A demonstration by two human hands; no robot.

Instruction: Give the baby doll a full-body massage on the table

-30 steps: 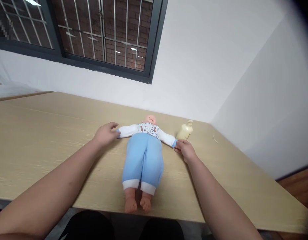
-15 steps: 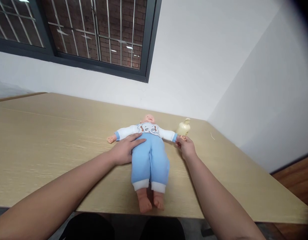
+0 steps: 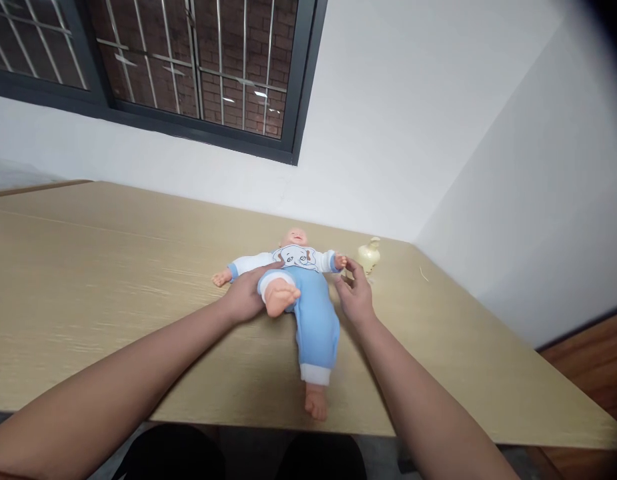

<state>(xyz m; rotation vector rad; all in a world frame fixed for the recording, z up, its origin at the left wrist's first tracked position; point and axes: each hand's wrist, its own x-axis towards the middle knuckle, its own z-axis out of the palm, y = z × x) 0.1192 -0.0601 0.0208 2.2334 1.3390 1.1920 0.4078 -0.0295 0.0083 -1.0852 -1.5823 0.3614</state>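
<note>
**Baby doll in light blue pants and a white-sleeved top (image 3: 315, 320) lies with one foot up**

The doll is on its back on the pale wooden bench (image 3: 138, 267), head far and feet near. Its left-side foot (image 3: 281, 299) is up in the air, sole facing near. The other leg lies flat, close to the near edge.

The left hand (image 3: 245, 293) is against the doll's left side, by the raised leg. That leg hides some of its fingers, so I cannot tell if they grip.

The right hand (image 3: 357, 297) has loose, bent fingers, with a gap between thumb and finger. It is right beside the doll's small right-side hand (image 3: 340, 261); I cannot tell if they touch.

A shiny, pale yellow bottle (image 3: 369, 253) stands just beyond, to the right.
</note>
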